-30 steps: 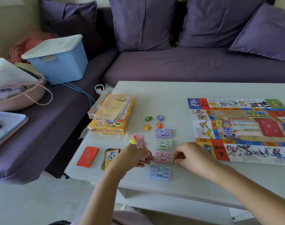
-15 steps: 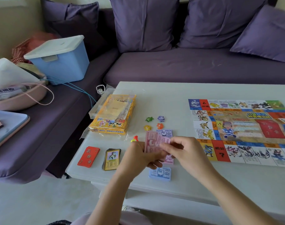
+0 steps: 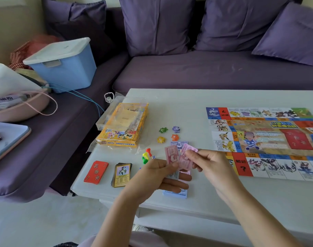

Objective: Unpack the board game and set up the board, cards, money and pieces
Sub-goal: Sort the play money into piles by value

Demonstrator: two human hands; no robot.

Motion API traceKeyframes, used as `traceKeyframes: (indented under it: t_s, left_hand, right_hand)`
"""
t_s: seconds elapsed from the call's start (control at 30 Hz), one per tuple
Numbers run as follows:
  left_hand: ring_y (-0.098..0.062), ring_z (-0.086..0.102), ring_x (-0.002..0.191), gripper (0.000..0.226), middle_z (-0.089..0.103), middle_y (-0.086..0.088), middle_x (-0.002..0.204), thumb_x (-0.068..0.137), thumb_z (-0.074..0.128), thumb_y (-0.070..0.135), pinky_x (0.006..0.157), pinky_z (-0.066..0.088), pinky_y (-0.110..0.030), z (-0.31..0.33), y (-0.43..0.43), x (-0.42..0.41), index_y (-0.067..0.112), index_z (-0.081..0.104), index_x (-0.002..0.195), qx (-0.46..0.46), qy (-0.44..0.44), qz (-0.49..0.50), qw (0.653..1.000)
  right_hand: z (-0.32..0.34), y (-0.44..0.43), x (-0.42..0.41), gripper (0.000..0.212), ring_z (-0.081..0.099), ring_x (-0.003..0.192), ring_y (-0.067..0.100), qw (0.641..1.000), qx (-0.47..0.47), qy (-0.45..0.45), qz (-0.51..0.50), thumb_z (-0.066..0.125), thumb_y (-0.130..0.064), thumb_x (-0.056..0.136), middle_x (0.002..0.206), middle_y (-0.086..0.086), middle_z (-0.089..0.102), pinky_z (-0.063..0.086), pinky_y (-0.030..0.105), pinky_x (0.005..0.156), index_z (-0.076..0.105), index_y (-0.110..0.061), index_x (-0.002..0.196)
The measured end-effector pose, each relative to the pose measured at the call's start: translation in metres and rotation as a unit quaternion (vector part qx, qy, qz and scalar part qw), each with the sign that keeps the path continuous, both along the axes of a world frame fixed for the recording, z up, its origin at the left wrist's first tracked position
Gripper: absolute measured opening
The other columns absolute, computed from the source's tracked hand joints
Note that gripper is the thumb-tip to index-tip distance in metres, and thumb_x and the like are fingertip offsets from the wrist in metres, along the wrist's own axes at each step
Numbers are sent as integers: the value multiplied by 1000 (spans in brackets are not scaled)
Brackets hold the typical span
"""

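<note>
Left hand (image 3: 152, 175) raised, thumb pinching pink notes (image 3: 171, 155), right hand (image 3: 210, 166) pinching one note, forearms converging

A home living room is being shown: a purple sofa (image 3: 205, 73) is being lined with loose cushions (image 3: 157, 24), a low white table (image 3: 178, 104) is being stood before it, a blue lidded bin (image 3: 63, 72) and a pink bag (image 3: 18, 109) are being kept on the seat, and a board (image 3: 262, 139) is being displayed flat on the table.

Left grip (image 3: 152, 175), right grip (image 3: 210, 168) bare; forearms (image 3: 259, 214) bare, unsleeved; pale pink garment (image 3: 143, 239) at bottom edge.
</note>
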State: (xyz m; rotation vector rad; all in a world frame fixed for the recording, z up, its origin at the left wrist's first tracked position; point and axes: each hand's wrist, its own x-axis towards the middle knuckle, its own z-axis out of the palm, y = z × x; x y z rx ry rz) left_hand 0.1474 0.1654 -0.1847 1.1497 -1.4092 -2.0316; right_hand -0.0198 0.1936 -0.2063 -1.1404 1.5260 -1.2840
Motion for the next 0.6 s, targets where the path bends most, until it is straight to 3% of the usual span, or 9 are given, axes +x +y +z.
traceKeyframes:
  t_s: [0.13, 0.2, 0.43, 0.53, 0.6]
  left_hand:
    - [-15, 68, 58, 23, 74, -13, 83, 92, 57, 21, 53, 54, -20, -3, -1, -1, 2, 70, 95, -32, -53, 20, 998]
    - [-12, 63, 49, 22, 73, -11, 78, 89, 61, 22, 48, 50, -18, -3, -2, -1, 4, 71, 91, -47, -68, 10, 997]
    - [-10, 59, 44, 13, 71, -7, 68, 87, 66, 19, 45, 47, -17, -8, -1, -5, 8, 71, 81, -78, -101, -31, 991]
    - [-10, 61, 48, 16, 69, -5, 65, 90, 62, 21, 49, 50, -18, -8, -1, -4, 10, 70, 81, -85, -100, -24, 991]
    - [-11, 61, 50, 22, 68, -4, 64, 95, 54, 21, 52, 52, -20, -8, -4, 1, 8, 69, 85, -82, -104, -1, 991]
  right_hand:
    - [0, -4, -5, 32, 43, 54, 10, 987, 16, -158, -1, 76, -42, 57, 56, 4, 53, 36, 18, 54, 76, -12, 67]
    - [0, -4, -7, 30, 45, 54, 9, 983, 18, -183, -4, 78, -40, 52, 61, 6, 57, 38, 18, 54, 76, -13, 66]
    - [-3, 1, 2, 20, 57, 52, -1, 994, 35, -95, 46, 67, -28, 81, 55, -8, 66, 43, 9, 58, 75, -9, 85]
    - [-6, -1, 2, 25, 63, 60, 11, 997, 19, -34, 64, 65, -36, 82, 66, 1, 71, 47, 21, 63, 75, -13, 81]
    - [-7, -7, -8, 25, 54, 58, 14, 996, -3, 60, 59, 62, -35, 88, 59, 2, 62, 40, 28, 61, 71, -14, 78]
